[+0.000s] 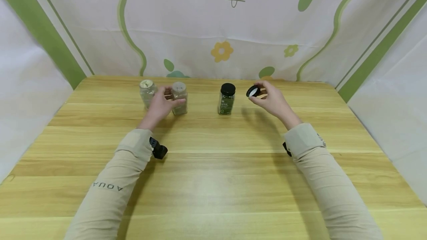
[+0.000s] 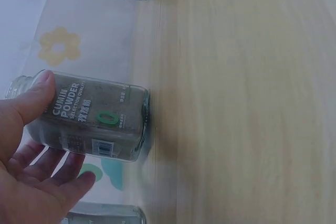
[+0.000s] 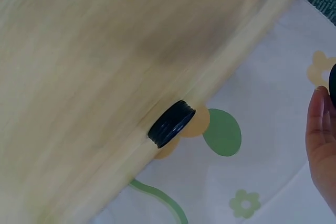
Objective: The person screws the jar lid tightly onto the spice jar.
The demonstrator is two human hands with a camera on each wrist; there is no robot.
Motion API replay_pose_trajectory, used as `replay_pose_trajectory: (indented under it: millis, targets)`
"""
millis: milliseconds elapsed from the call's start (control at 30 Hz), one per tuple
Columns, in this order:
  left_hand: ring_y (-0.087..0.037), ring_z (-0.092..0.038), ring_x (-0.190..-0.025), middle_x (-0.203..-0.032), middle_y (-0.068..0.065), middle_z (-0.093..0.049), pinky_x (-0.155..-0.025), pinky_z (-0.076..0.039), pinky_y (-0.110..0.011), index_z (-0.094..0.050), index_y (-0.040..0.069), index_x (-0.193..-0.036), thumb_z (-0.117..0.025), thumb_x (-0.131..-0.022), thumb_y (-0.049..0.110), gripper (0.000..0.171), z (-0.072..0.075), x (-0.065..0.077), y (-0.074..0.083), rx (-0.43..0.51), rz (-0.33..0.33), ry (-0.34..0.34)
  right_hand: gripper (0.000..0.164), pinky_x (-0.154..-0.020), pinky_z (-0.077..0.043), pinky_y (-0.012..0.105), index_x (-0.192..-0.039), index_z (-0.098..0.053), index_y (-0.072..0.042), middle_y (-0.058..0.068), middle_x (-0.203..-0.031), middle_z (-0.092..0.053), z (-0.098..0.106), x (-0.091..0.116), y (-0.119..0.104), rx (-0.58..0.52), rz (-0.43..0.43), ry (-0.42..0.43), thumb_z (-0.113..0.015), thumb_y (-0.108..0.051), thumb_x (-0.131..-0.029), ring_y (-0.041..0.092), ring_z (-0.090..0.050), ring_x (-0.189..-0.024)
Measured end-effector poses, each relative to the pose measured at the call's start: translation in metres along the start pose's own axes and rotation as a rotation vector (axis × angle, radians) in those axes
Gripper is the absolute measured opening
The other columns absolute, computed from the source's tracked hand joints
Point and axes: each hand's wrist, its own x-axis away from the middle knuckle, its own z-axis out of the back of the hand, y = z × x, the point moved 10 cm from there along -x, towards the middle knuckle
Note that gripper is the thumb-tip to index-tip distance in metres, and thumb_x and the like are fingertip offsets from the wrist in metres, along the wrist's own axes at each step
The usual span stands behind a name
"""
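Observation:
My left hand (image 1: pixel 161 103) grips a glass jar of cumin powder (image 2: pixel 94 114) between thumb and fingers. The jar stands upright without a black lid, and its label faces the left wrist camera. Whether its base touches the table cannot be told. Raised above the table, my right hand (image 1: pixel 271 99) pinches a black lid (image 1: pixel 253 91), its pale inner side showing. Only the fingers and the lid's dark edge enter the right wrist view. Another black lid (image 3: pixel 171 124) lies on the table there; in the head view it is not visible.
Just left of my left hand stands a second lidless glass jar (image 1: pixel 146 92) with a pale top. Between the hands a jar of green herbs (image 1: pixel 226 103) wears its black lid. A printed white curtain (image 1: pixel 193 21) hangs behind the wooden table (image 1: pixel 213 180).

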Motion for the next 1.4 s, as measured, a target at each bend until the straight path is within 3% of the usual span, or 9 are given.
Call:
replay_pose_trajectory:
  millis: [233,433,667,1400]
  targets:
    - [-0.035,-0.039,-0.137,-0.148,-0.019,-0.037,-0.109,-0.041,-0.046,-0.031,0.002,-0.144,-0.068,-0.089,0.026,0.071,-0.007,0.001,0.003,0.018,-0.018,-0.032,0.058,-0.093,-0.052,0.045,-0.142,-0.042,-0.008,0.017,-0.137,-0.048,0.002,0.000,-0.009,0.005,0.043,0.008,-0.066,-0.021,-0.091,0.034,-0.058,-0.112]
    - [-0.036,-0.041,-0.136,-0.147,-0.019,-0.038,-0.108,-0.043,-0.046,-0.033,0.004,-0.143,-0.071,-0.086,0.030,0.074,-0.014,0.001,0.005,0.009,-0.032,-0.057,0.061,-0.093,-0.052,0.044,-0.141,-0.041,-0.008,0.015,-0.139,-0.048,0.003,-0.001,-0.009,-0.019,0.019,0.021,-0.069,-0.023,-0.089,0.032,-0.059,-0.111]
    - [-0.035,-0.043,-0.134,-0.146,-0.018,-0.042,-0.107,-0.043,-0.048,-0.036,0.005,-0.142,-0.074,-0.084,0.029,0.073,-0.021,0.001,0.009,-0.002,-0.043,-0.067,0.057,-0.090,-0.053,0.045,-0.135,-0.044,-0.006,0.016,-0.129,-0.054,0.005,0.002,-0.013,-0.035,0.023,0.034,-0.070,-0.023,-0.087,0.031,-0.060,-0.110]
    - [-0.031,-0.047,-0.130,-0.139,-0.014,-0.049,-0.105,-0.045,-0.046,-0.042,0.011,-0.140,-0.076,-0.082,0.029,0.069,-0.043,0.002,0.020,-0.012,-0.088,-0.107,0.056,-0.093,-0.052,0.042,-0.137,-0.048,-0.006,0.014,-0.132,-0.054,-0.008,0.003,-0.048,-0.048,0.140,-0.023,-0.069,-0.024,-0.088,0.029,-0.060,-0.109]
